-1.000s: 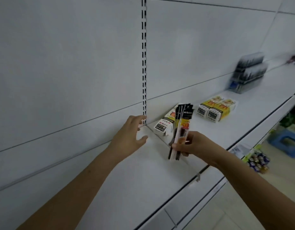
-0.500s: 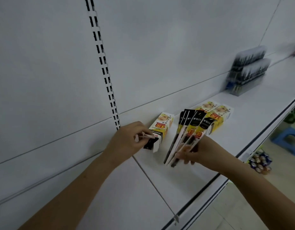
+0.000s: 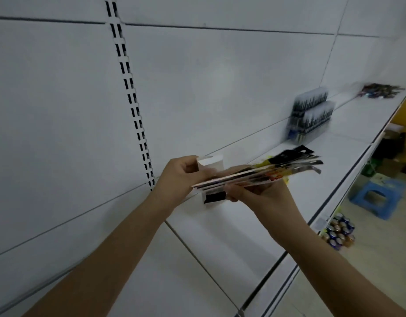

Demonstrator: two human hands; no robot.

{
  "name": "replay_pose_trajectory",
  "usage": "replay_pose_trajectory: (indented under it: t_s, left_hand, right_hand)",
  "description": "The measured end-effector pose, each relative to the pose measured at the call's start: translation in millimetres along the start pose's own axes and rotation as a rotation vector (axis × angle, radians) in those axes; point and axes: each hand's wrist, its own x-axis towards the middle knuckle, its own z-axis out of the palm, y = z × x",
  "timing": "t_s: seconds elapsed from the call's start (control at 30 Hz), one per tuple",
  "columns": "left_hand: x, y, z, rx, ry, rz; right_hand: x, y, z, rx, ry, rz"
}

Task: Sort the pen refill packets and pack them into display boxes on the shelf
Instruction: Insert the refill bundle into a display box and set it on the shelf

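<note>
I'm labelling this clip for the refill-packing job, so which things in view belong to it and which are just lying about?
Part of the job:
- refill packets, a fanned bundle held by the right hand
- small display box, gripped by the left hand
- white shelf

Just lying about:
- blue stool on the floor
- cans below the shelf edge
- stacked clear pen boxes farther along

No text, brand, number or sign is showing legibly. Printing on the refill packets (image 3: pixel 272 171) in the middle of the scene is appearing only as blurred black, yellow and red patches. The black panel on the small box (image 3: pixel 214 197) beneath them is carrying no readable characters. The stacked display boxes (image 3: pixel 310 117) at the far right of the shelf (image 3: pixel 348 124) are motion-blurred.
</note>
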Motion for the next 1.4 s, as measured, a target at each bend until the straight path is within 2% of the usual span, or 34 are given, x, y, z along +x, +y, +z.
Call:
replay_pose_trajectory:
  t_s: [0.13,0.33,0.5,0.67,0.87,0.97,1.17,1.33,1.4]
  left_hand:
    - [8,7,-5,0.013,-0.011,-0.034]
    - [14,11,-3,-0.023,-0.110,-0.119]
    - [25,4,-1,-0.095,-0.240,-0.144]
    - [30,-4,-1,-0.243,-0.215,-0.182]
    - [31,0,2,-0.262,-0.267,-0.164]
    - [30,0,7,-0.263,-0.341,-0.126]
    - [25,-7,10,-0.323,-0.413,-0.083]
    - [20,-2,15,-0.190,-0.421,-0.022]
    - [22,-7,18,-0.138,-0.359,-0.034]
  right_hand:
    - [2,-5,-9,0.025,0.118,-0.011]
    - [7,-14,-15,-0.088,0.182,-0.078]
    - [23,-16,-16,-0.152,0.134,-0.075]
    - [37,-11,-14,-0.268,0.045,-0.104]
    - [42,-18,-18,-0.488,0.029,-0.243]
    - [47,-20,-21,-0.553,0.016,-0.248]
    - [54,-18,-24,-0.498,0.023,-0.196]
    - [59,-19,-18,-0.430,-0.007,-0.151]
    - [62,-21,-14,-0.458,-0.026,-0.145]
